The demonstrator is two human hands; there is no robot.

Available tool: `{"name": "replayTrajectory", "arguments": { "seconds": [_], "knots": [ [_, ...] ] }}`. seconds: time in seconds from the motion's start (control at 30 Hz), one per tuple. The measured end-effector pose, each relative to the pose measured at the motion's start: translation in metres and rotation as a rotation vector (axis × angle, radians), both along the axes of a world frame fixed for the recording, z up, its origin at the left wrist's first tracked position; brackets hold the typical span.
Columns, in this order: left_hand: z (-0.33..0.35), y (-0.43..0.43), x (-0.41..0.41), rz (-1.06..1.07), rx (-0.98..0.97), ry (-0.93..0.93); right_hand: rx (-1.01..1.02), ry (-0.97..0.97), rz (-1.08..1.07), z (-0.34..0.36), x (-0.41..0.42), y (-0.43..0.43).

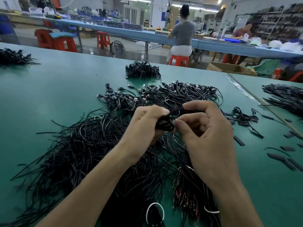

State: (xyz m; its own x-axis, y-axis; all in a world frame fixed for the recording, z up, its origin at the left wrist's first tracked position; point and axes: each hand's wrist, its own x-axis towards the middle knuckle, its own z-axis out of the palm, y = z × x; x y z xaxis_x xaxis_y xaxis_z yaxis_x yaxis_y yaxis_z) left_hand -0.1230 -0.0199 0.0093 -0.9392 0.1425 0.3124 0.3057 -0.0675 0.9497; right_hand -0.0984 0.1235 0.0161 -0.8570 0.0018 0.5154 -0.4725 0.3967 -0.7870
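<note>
Head camera, single wide-angle view: it is looking forward and down from the person's head, sitting close above the left hand (144, 123) and right hand (208, 133) with the cable bundle (164, 124) near mid-frame, and is taking in the green table (49, 95) out to the far blue workbench (134, 34).

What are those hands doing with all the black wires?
A person is working at a green table covered with a big heap of black cables. The left hand grips a small black bunch, and the right hand pinches at it with thumb and finger. To the right lie short flat black pieces, and a smaller pile of cables sits farther back.
</note>
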Motion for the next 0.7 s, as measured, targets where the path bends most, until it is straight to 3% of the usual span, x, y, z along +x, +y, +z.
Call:
{"name": "replayTrajectory", "arguments": {
  "seconds": [0.17, 0.33, 0.53, 0.7],
  "knots": [
    [-0.002, 0.002, -0.003, -0.060, 0.147, -0.103, 0.081, 0.025, 0.088, 0.008, 0.007, 0.001],
    [-0.006, 0.004, -0.002, -0.130, 0.077, -0.054, 0.238, 0.027, 0.180, 0.016, 0.013, 0.004],
    [-0.008, 0.009, -0.005, 0.061, 0.088, -0.038, 0.202, -0.068, 0.177, 0.014, 0.013, 0.007],
    [-0.015, 0.010, -0.010, 0.301, 0.068, -0.037, 0.198, 0.060, 0.010, 0.002, 0.013, -0.018]
  ]
}}
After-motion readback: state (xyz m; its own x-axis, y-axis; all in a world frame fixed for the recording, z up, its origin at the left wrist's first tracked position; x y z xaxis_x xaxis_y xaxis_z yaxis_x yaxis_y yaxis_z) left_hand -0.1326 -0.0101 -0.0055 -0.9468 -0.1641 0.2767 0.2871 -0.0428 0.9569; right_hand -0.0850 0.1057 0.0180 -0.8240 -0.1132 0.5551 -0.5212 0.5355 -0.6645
